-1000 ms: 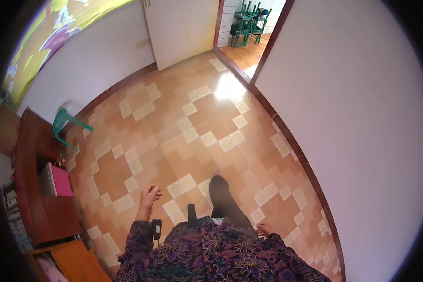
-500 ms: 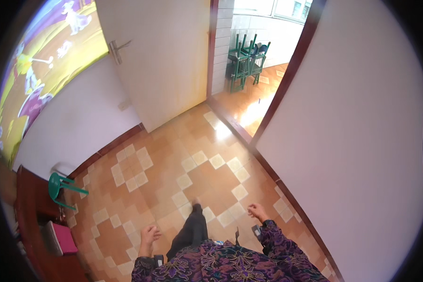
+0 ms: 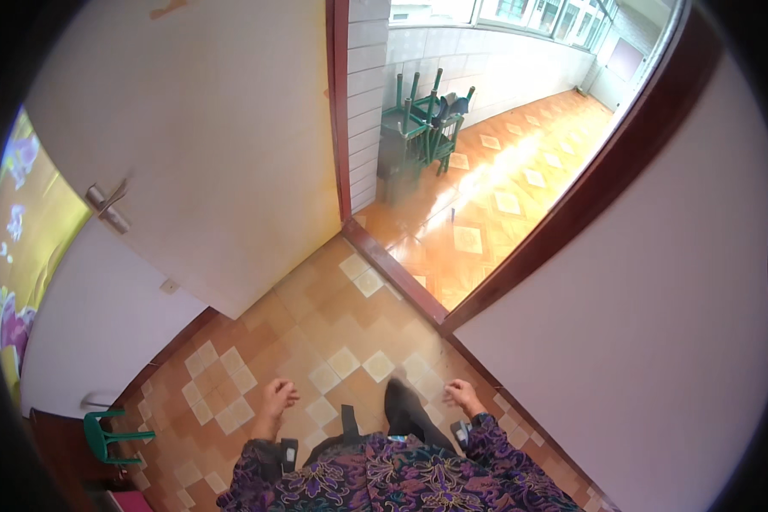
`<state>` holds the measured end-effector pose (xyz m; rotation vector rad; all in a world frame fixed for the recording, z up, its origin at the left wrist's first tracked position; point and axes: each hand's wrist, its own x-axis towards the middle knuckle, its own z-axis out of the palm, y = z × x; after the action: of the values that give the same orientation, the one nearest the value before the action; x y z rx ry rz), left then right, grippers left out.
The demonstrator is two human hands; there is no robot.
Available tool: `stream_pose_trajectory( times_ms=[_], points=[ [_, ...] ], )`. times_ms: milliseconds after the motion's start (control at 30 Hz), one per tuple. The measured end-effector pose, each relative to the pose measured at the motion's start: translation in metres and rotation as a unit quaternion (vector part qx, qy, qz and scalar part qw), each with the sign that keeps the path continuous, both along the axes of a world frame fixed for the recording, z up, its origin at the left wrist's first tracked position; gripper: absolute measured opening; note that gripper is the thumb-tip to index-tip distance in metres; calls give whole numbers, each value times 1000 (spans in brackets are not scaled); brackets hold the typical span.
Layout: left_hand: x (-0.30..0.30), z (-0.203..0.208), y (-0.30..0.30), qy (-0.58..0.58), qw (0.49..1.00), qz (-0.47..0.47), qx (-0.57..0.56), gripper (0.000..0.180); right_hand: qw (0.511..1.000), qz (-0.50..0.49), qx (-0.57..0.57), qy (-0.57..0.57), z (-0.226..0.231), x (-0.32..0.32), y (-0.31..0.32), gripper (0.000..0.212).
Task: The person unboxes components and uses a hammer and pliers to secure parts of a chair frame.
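Observation:
My left hand [image 3: 279, 401] hangs in front of me over the tiled floor [image 3: 303, 324]. Its fingers are loosely bent and a little apart, with nothing visible in them. To the right, near the wall edge by the doorway, my right hand [image 3: 462, 396] is also half curled and seems to hold nothing. Neither hand touches anything. Both wrists carry small dark devices below patterned purple sleeves [image 3: 503, 452]. One dark shoe [image 3: 401, 394] is forward between the hands. A white door [image 3: 205, 145] with a metal handle [image 3: 109, 209] stands open on the left.
A dark red door frame [image 3: 572, 205] and raised threshold [image 3: 392, 269] lead to a sunlit corridor. Green stools [image 3: 422, 128] are stacked there beside the tiled wall. A green chair [image 3: 102, 435] stands at the lower left. A white wall [image 3: 631, 299] runs along my right.
I have stepped toward the doorway, and more of the corridor shows. The other leg is now forward. Door, stools and chair have shifted left in view; both hands remain empty.

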<state>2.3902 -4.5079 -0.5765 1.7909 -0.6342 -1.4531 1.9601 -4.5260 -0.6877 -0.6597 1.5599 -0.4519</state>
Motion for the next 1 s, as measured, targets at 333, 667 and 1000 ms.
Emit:
stream_pose_trajectory(
  times_ms=[333,667,1000],
  points=[
    [-10,-7,-173,-4,999,40,3,22,986,31,-122,-105,1,21,-304,26],
    [13,-19,-371,17,999,49,6,22,974,-31,-131,-184,28,58,-532,34],
    [5,-3,-524,-8,999,16,34,21,971,-136,-101,-172,11,27,-732,38]
  ],
)
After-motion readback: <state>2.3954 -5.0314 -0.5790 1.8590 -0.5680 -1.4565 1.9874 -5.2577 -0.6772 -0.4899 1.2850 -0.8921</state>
